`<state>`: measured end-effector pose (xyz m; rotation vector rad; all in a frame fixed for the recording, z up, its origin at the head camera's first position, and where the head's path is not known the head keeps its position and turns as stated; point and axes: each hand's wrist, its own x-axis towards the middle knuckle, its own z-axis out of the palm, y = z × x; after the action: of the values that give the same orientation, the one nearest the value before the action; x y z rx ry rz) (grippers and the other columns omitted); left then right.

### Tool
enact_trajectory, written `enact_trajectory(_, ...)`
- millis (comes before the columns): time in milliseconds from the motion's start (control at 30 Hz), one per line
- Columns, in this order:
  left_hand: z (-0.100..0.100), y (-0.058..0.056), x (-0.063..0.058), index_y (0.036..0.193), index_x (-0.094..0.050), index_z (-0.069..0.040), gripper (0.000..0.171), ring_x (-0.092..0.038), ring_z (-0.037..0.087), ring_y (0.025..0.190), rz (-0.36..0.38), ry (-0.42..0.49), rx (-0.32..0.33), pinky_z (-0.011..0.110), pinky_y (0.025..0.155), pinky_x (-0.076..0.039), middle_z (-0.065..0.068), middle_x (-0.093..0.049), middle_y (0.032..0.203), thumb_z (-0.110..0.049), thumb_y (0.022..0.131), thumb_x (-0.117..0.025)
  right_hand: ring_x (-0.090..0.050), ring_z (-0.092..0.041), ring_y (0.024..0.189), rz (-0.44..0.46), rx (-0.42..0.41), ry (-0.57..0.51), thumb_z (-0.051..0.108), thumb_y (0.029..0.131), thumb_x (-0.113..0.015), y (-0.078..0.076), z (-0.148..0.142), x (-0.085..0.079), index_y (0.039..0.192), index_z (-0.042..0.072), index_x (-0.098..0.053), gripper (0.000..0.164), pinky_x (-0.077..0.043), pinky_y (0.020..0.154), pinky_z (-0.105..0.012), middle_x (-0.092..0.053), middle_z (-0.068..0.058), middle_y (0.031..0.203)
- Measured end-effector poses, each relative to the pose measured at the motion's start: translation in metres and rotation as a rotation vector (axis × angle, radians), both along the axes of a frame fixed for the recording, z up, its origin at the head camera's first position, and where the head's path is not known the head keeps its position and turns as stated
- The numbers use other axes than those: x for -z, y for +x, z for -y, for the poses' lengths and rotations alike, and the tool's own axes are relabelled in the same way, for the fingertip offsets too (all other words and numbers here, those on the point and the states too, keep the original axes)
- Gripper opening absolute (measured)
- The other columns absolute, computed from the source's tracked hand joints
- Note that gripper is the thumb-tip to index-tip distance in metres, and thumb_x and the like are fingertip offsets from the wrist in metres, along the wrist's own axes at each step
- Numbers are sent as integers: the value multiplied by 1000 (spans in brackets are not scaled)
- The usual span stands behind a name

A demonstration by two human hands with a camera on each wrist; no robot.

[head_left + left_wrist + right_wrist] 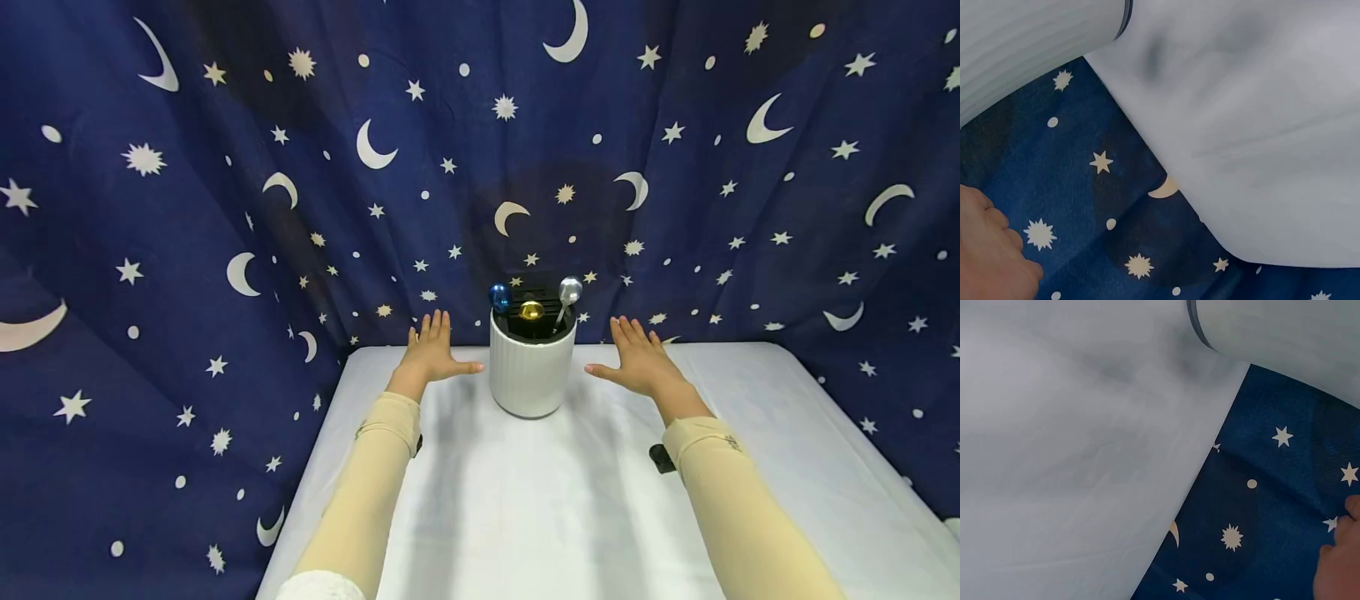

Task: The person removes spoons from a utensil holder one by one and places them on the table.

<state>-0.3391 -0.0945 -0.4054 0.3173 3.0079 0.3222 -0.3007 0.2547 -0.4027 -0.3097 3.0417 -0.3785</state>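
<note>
Head view: my left hand [433, 354] is just left of the frame's centre and my right hand [640, 363] just right of it, each spread wide, fingers straight, thumb stretched inward, holding nothing. Between them, near the centre, a white, ribbed, cylindrical container [531, 379] with a black slotted top [517, 326] stands upright; my thumb tips are just beside its wall, not touching. From its mouth show a shiny blue rounded utensil head [500, 297] at left, a shiny gold rounded utensil head [532, 311] in the middle and a silver spoon-shaped utensil [570, 291] tilted at right. The white-topped table [525, 500] fills the lower centre; a dark blue fabric curtain [450, 50] printed with pale moons and stars fills the upper frame. Cream sleeves [375, 475] cover my forearms at lower left and lower right. The left wrist view cuts the container off at upper left, the right wrist view at upper right.
</note>
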Motion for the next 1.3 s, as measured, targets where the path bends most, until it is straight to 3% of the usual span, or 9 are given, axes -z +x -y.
enact_trajectory(167, -11, -2, 8, 147, -1, -3, 122, 7, 27, 138, 6, 67, 29, 46, 109, 3, 13, 3, 153, -75, 67, -58, 6, -41, 135, 11, 4, -63, 63, 81, -54, -4, 4, 7, 144, -8, -1, 109, 5, 105, -55, 0, -29, 148)
enact_trajectory(400, -32, -2, 25, 147, 3, -3, 119, -6, 27, 138, 132, 409, 73, 41, 109, -15, 12, 2, 153, -56, 71, -72, -4, -46, 133, 94, -10, -311, 51, 80, -66, -10, 20, 21, 143, -5, 9, 113, -7, 106, -56, -2, -32, 146)
enact_trajectory(567, -42, -3, 32, 148, 3, -10, 119, -17, 25, 136, 155, 553, 67, 40, 107, -22, 8, -5, 153, -53, 69, -75, -19, -47, 130, 121, 7, -428, 52, 77, -69, -15, 28, 30, 144, -1, 11, 117, -18, 103, -57, -7, -32, 146)
enact_trajectory(867, -54, -12, 38, 149, 1, -15, 119, -27, 26, 133, 82, 695, 109, 43, 105, -26, 10, -18, 151, -48, 68, -78, -14, -43, 133, 145, 24, -632, 47, 76, -72, -23, 42, 32, 145, 1, 11, 117, -22, 104, -54, -4, -28, 148)
enact_trajectory(1067, -55, -20, 42, 149, -2, -28, 112, -30, 25, 131, 73, 754, 110, 45, 103, -29, 7, -26, 149, -47, 69, -77, -20, -42, 132, 99, -11, -774, 41, 76, -74, -30, 50, 39, 150, 14, -3, 105, -23, 104, -53, -14, -20, 150)
enact_trajectory(1300, -56, -28, 44, 150, -5, -23, 109, -34, 24, 130, 69, 762, 103, 40, 100, -35, 8, -30, 147, -44, 71, -77, -22, -39, 132, 83, -14, -841, 37, 76, -75, -39, 53, 44, 149, 13, -9, 101, -24, 105, -48, -17, -16, 150)
